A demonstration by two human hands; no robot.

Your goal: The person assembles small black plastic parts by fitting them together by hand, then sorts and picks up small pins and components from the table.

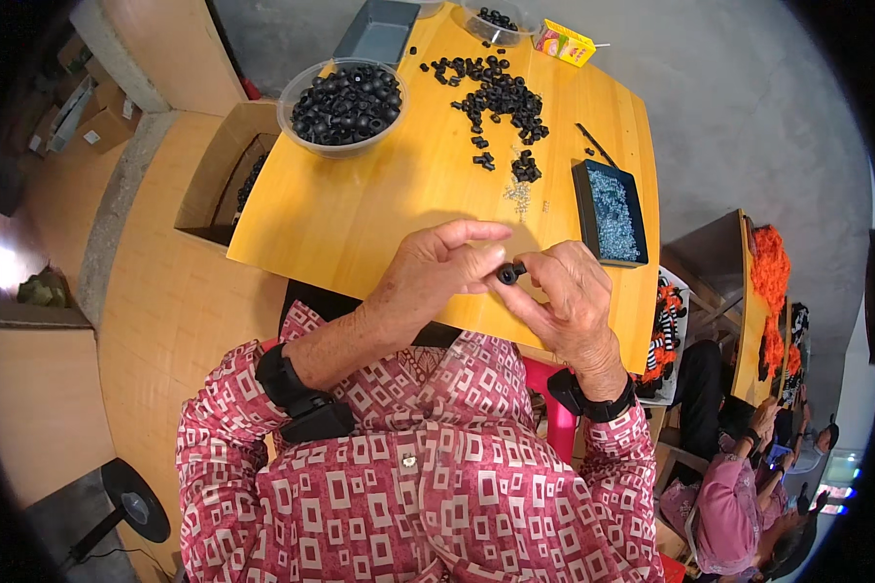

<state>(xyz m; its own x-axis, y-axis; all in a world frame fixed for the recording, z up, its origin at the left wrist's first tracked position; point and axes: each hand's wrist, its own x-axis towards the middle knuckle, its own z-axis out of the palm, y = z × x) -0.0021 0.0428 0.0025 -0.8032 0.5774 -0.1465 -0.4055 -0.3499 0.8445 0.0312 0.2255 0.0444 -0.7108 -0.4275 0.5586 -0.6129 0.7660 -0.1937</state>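
Note:
Over the near edge of the yellow wooden table (355, 209), my two hands meet. Between the thumb and fingers of my right hand (569, 291) is a small black hollow part (508, 274), its round opening turned up. My left hand (437, 267) comes close against it from the left: its index finger stretches out, while thumb and other fingers press together. Whatever those fingers pinch is hidden. Just beyond my hands lie a little heap of tiny clear pieces (517, 197) and a small cluster of black parts (526, 167).
A clear bowl (345, 151) full of black parts stands far left, before a grey tray (377, 34). Loose black parts (506, 102) spread across the far middle. At right lies a dark tray (586, 216) of small clear pieces. A yellow drink carton (564, 44) stands behind; a person (729, 505) sits at right.

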